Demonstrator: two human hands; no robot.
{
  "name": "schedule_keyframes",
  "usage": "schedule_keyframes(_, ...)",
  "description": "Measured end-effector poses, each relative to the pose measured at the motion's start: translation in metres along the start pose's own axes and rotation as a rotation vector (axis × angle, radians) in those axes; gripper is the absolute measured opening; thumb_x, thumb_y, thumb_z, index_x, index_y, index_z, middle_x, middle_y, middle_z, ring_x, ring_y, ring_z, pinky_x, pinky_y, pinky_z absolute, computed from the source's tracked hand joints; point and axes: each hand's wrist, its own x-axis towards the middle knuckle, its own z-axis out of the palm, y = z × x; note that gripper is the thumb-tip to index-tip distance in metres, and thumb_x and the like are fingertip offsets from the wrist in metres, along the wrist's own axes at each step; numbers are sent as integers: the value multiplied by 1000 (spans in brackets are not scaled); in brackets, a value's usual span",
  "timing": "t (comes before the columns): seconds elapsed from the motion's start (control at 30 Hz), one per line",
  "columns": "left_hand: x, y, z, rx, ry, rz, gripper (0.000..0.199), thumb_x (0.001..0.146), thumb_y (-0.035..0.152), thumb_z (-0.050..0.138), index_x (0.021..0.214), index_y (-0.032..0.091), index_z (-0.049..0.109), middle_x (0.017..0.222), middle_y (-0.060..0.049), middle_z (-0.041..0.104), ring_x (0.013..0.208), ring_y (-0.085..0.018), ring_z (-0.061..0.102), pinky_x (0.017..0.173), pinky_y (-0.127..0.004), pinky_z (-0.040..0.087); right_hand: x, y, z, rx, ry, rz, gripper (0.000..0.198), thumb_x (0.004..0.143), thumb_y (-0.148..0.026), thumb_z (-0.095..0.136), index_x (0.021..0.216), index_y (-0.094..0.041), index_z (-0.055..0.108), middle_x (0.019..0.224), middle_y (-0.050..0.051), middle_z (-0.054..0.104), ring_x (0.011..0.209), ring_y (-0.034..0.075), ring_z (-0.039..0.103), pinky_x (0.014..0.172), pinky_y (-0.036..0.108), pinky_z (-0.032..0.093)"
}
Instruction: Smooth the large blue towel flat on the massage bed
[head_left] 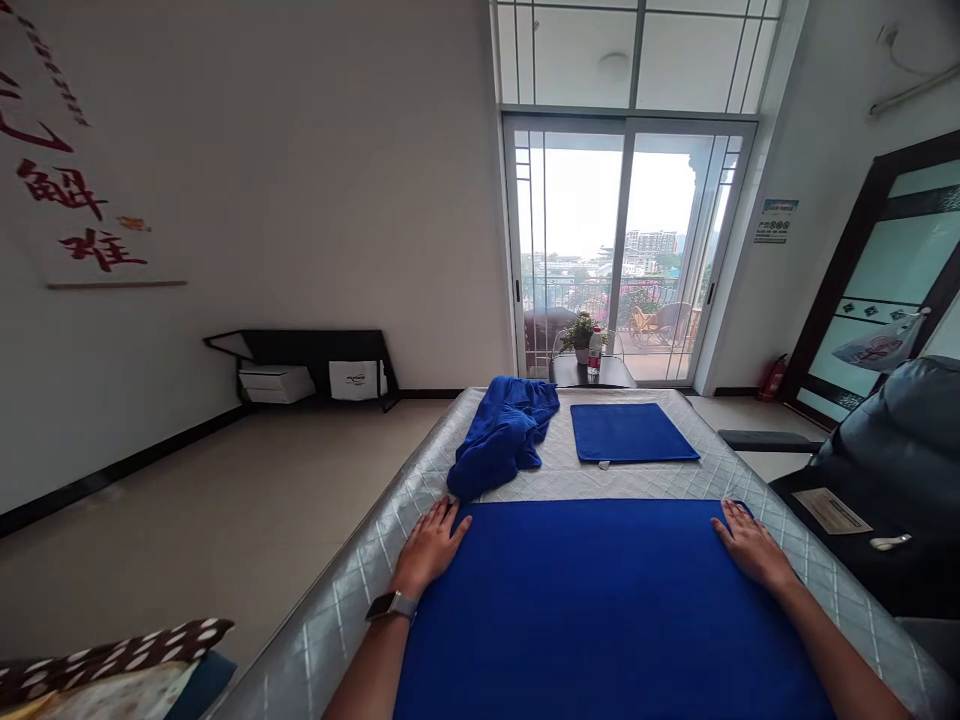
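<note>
The left hand (429,547) and the right hand (752,545) are lying flat, fingers spread and gripping nothing, on the far corners of a large blue towel (600,610) that is lying smoothed out across the near end of the quilted grey mattress (345,610). The towel is looking soft, light and limp, likely best pinched at its corners. Beyond it, a crumpled blue towel (501,432) is lying beside a folded blue towel (631,432).

You have a big blue towel (600,600) spread flat and smooth across the near end of the bed (337,610), its far corners under your palms.
</note>
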Motion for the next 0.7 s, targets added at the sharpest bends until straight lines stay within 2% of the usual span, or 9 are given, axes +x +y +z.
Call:
schedule_keyframes(0.2, 0, 5, -3, -26, 19, -49, 65, 100, 55, 28, 149, 13, 38, 157, -14, 32, 147, -26, 26, 119, -45, 19, 1, -1, 4, 52, 44, 3, 73, 93, -52, 18, 154, -11, 26, 160, 6, 25, 148, 21, 17, 121, 42, 14)
schedule_keyframes(0.43, -3, 7, -10, -55, 26, -20, 65, 100, 54, 26, 149, 12, 38, 157, -15, 34, 146, -26, 27, 119, -45, 21, 0, 3, 2, 55, 34, 46, 69, 94, -49, 19, 154, -15, 26, 161, 5, 23, 148, 19, 17, 121, 41, 14)
schedule_keyframes(0.7, -1, 4, -1, -57, 51, -33, 60, 100, 51, 30, 148, 15, 40, 156, -15, 35, 146, -25, 27, 119, -45, 21, 4, 6, 11, 29, 51, 65, 70, 95, -50, 15, 155, -14, 24, 161, 6, 22, 148, 20, 18, 120, 41, 13)
